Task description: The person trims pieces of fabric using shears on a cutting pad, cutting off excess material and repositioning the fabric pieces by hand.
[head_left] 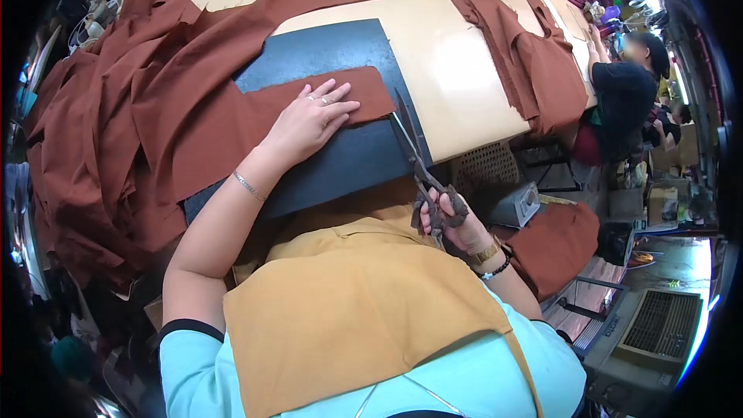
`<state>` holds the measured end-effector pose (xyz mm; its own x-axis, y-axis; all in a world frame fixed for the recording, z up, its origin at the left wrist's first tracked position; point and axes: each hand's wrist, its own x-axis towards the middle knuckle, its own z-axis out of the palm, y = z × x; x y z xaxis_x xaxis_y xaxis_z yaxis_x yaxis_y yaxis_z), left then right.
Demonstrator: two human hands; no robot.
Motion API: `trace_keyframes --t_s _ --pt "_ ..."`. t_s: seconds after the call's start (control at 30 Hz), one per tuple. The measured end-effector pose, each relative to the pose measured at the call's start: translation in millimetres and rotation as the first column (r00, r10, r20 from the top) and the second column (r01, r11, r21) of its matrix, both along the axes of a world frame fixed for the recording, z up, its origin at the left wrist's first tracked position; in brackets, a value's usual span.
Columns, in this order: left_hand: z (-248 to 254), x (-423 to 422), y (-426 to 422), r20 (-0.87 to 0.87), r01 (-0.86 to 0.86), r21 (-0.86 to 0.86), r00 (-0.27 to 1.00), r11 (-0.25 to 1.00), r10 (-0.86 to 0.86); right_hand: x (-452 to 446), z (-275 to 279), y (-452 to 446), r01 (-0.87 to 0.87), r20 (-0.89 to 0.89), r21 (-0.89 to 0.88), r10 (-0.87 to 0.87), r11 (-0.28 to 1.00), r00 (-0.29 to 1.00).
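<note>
In the head view, the brown cloth (263, 112) lies over the dark board (344, 166), its long axis running left to right under the left hand (321, 112), which rests flat with fingers slightly apart. The right hand (449, 220), curled round the handles of the scissors (419, 164), sits nearer the body; the cloth's right end lies ahead and leftward of it, beside the parted blades.

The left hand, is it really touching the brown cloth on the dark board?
Touching. The head view shows the left hand resting palm down on the brown cloth, with no gap showing between them.
</note>
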<state>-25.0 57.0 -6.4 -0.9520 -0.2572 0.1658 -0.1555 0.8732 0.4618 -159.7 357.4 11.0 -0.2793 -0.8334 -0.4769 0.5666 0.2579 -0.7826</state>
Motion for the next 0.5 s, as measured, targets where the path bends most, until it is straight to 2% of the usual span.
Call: trace_keyframes --t_s 0.17,0.5 --pt "5 8 3 0.006 0.019 -0.003 1.000 1.000 -0.019 2 0 -13 -0.037 -0.101 0.039 0.041 0.999 0.994" --pt "5 10 3 0.010 0.044 -0.029 0.999 0.999 -0.044 6 -1 -16 -0.049 -0.174 0.073 0.061 0.996 0.983"
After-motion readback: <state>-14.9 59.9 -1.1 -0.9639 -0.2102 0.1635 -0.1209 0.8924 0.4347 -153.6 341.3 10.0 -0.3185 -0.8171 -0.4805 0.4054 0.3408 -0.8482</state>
